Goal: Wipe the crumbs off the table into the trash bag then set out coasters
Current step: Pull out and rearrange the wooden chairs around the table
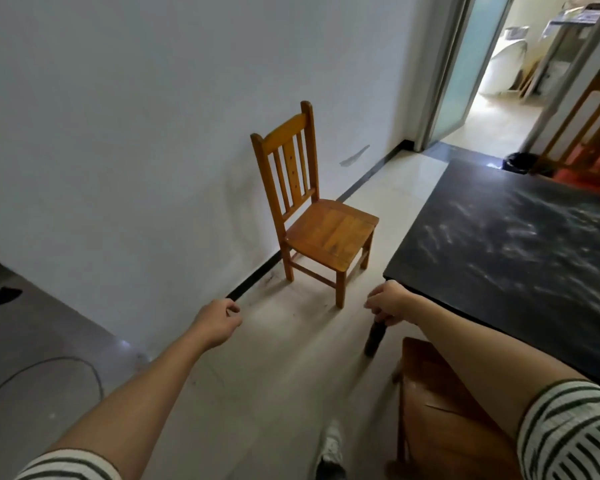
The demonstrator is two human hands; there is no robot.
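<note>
- Bench [499, 258], dark-topped, fills the view toward 3 o'clock. Its long axis runs from the near corner toward 1 o'clock, and pale smears [520, 233], perhaps the crumbs, streak it.
- By the wall at 12 o'clock stands a wooden chair [329, 233].
- Nearer the bench, the right grip [388, 303] hovers at that corner, loosely curled and empty, with the top at 2 o'clock from it.
- Well apart at its 9 o'clock, the left grip [219, 322] is equally slack and empty.
- Past the far end at 1 o'clock sits a black bag [518, 162], likely the trash bag. No coasters show.
</note>
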